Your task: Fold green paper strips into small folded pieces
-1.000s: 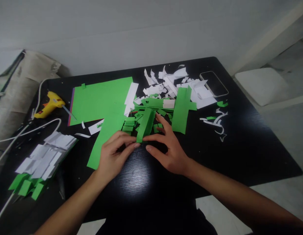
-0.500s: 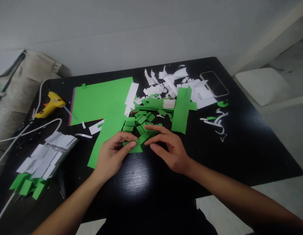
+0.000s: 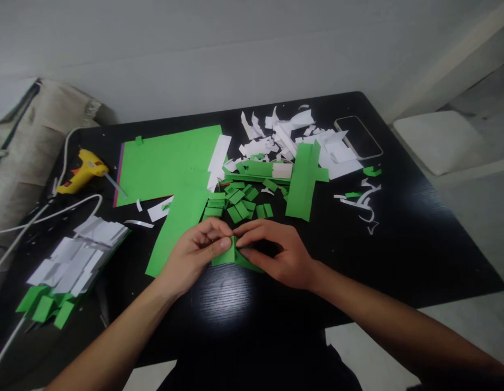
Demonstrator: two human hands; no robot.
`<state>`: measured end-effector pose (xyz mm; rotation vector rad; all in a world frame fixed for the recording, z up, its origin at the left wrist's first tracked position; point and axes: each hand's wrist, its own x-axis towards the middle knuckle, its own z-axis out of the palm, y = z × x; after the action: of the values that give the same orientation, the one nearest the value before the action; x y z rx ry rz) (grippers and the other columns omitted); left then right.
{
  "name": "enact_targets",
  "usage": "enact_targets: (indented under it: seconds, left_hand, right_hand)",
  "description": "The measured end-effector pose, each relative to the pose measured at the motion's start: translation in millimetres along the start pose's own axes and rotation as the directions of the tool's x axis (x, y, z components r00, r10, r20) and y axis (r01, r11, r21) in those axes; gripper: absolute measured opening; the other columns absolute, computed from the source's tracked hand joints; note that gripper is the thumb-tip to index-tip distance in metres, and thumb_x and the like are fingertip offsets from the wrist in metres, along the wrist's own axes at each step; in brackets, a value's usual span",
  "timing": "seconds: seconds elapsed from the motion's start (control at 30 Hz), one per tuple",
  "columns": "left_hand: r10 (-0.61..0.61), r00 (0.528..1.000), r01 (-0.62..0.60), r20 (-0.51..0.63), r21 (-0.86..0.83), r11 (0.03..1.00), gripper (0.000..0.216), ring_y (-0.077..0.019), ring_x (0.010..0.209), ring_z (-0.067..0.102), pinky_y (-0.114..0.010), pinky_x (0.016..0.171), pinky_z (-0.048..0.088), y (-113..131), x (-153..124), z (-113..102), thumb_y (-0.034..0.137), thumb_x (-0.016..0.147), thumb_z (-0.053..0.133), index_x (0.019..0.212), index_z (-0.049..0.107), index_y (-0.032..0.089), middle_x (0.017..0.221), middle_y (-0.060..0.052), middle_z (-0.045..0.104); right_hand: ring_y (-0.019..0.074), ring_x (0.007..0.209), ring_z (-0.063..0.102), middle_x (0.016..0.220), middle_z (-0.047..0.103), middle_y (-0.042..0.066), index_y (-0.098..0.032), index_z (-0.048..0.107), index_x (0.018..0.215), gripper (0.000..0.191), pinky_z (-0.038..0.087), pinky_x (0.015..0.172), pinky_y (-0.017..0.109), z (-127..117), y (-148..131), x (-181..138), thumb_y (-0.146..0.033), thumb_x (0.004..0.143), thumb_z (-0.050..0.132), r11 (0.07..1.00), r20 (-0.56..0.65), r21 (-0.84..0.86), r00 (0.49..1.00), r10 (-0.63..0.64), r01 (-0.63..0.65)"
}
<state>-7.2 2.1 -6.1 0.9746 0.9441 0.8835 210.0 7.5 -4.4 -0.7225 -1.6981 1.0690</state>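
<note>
Half a second ago the right hand's fingers stood apart; now they clamp the creased green paper strip beside the left hand's pinching fingers, just below frame centre. Folded green pieces crowd beyond; a yellow glue gun lies left, a smartphone upper right.

Free room over the tabletop rightward — small green pieces ahead
</note>
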Motion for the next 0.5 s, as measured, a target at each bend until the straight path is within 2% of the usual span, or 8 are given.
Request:
enact_targets:
  seconds: [0.27, 0.5]
  left_hand:
    - [-0.016, 1.000, 0.016, 0.006, 0.004, 1.000, 0.013, -0.0141, 0.076, 0.061, -0.025, 0.073, 0.045, -1.1, -1.4, 1.6, 0.030, 0.091, 0.078, 0.097, 0.073, 0.020, 0.084, -0.002, 0.072]
    - [-0.020, 1.000, 0.020, 0.006, 0.071, 0.997, 0.013, -0.0146, 0.076, 0.061, -0.026, 0.072, 0.045, 1.8, -1.2, 1.1, 0.030, 0.090, 0.079, 0.094, 0.073, 0.020, 0.083, -0.002, 0.072]
  right_hand:
    - [0.0194, 0.098, 0.077, 0.104, 0.079, 0.007, -0.023, 0.075, 0.101, 0.013, 0.064, 0.089, 0.036, 1.9, 0.9, -1.2, -0.014, 0.094, 0.069, 0.993, -0.025, -0.095, 0.997, -0.074, 0.072]
    - [0.0198, 0.096, 0.077, 0.101, 0.080, 0.006, -0.023, 0.076, 0.099, 0.009, 0.064, 0.089, 0.036, 0.8, -1.8, -0.4, -0.017, 0.094, 0.071, 0.996, -0.012, -0.080, 0.999, -0.036, 0.035]
